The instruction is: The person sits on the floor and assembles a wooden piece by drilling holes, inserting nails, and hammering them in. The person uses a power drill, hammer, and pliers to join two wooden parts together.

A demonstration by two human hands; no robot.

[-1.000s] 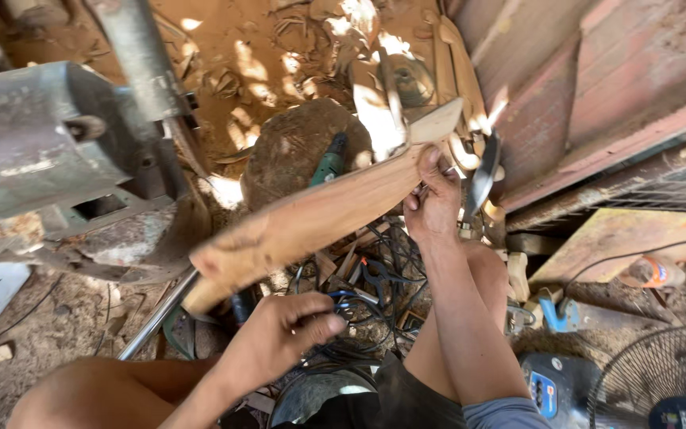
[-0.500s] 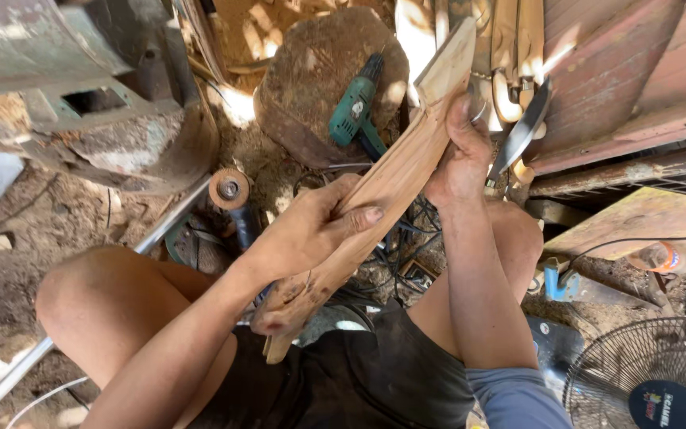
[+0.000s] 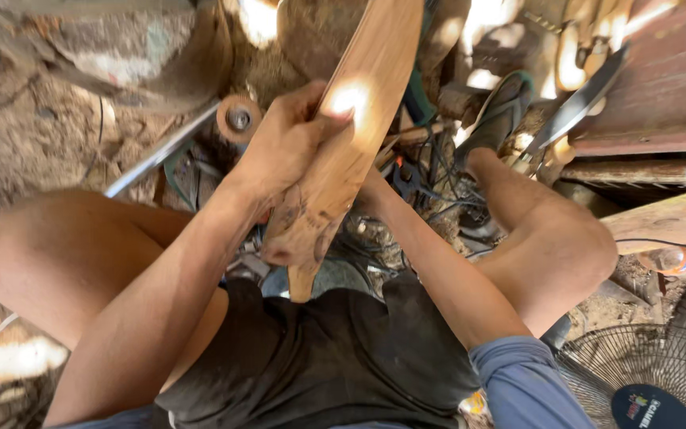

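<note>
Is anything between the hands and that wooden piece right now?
Nothing visible. The left hand already grips the wooden piece directly. The right hand is hidden behind it, so its contact cannot be seen.

Bare, dusty earth floor (image 3: 33, 151) fills the nine to eleven o'clock side, dappled with hard patches of sunlight and crossed by a slim metal rod (image 3: 160, 151). From one to three o'clock run weathered reddish wooden planks (image 3: 660, 87) with a pale board (image 3: 668, 222) beneath them, and a tangle of dark cables (image 3: 438, 191) lies at the centre. A wire fan guard (image 3: 660, 373) sits at five o'clock, and a grey, worn metal machine housing (image 3: 121, 48) at eleven.
</note>
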